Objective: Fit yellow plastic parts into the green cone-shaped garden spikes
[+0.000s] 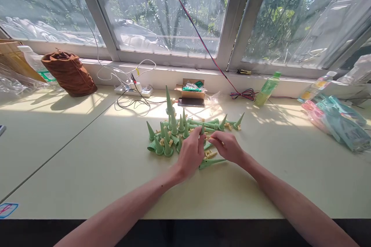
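Note:
A heap of green cone-shaped plastic spikes (171, 131) with small cream plastic pieces (211, 155) lies on the pale table (87, 162). My left hand (191, 152) rests at the heap's right side, fingers curled round a green spike. My right hand (227, 146) pinches a small cream piece right beside the left fingertips. One loose green spike (210, 163) lies flat just below both hands. A tall stack of cones (169, 104) stands upright at the back of the heap.
A brown bag (69, 72) sits back left. A power strip with cables (133, 89), a small cardboard box (193, 88) and a phone (191, 102) lie by the window. A green bottle (268, 88) and packets of pastel items (339, 119) are at the right.

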`<state>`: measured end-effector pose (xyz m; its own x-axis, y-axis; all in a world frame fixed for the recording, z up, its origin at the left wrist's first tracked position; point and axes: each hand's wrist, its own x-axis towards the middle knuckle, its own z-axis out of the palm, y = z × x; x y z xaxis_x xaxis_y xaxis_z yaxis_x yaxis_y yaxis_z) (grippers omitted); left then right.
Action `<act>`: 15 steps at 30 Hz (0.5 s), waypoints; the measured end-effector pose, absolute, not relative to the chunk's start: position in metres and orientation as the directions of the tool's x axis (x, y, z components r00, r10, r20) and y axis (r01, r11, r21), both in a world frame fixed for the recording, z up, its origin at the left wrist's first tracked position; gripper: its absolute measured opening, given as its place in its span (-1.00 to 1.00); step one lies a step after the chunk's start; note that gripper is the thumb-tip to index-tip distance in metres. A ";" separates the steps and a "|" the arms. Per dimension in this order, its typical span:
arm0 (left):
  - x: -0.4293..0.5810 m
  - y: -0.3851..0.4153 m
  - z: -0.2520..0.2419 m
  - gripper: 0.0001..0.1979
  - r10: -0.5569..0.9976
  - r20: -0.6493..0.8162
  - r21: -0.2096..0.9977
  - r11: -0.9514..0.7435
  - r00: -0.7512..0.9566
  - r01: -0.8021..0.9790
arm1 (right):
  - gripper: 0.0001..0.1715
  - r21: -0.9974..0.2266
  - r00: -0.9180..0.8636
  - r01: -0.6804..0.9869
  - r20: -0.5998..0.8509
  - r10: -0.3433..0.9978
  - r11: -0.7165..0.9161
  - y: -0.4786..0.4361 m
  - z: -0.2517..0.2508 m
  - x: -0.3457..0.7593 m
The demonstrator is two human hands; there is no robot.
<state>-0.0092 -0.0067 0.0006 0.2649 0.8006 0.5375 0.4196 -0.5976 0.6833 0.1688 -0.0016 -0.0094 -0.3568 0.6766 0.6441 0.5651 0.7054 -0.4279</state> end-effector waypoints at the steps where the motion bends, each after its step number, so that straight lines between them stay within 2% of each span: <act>1: -0.009 -0.007 0.000 -0.82 0.797 0.542 0.678 -0.602 0.267 0.421 | -0.68 -0.424 -0.362 0.562 0.646 0.672 0.710 -0.002 -0.009 0.169; 9: -0.008 -0.007 -0.001 -0.83 0.778 0.569 0.657 -0.624 0.265 0.423 | -0.60 -0.389 -0.377 0.565 0.663 0.646 0.728 -0.001 -0.009 0.169; 15: -0.009 -0.006 -0.001 -0.80 0.775 0.580 0.658 -0.627 0.251 0.417 | -0.74 -0.444 -0.336 0.571 0.641 0.690 0.690 -0.001 -0.011 0.169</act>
<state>-0.0086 -0.0055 -0.0006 0.2512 0.7752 0.5797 0.4172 -0.6271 0.6578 0.1691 -0.0014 -0.0112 -0.3362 0.6903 0.6407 0.5711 0.6903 -0.4442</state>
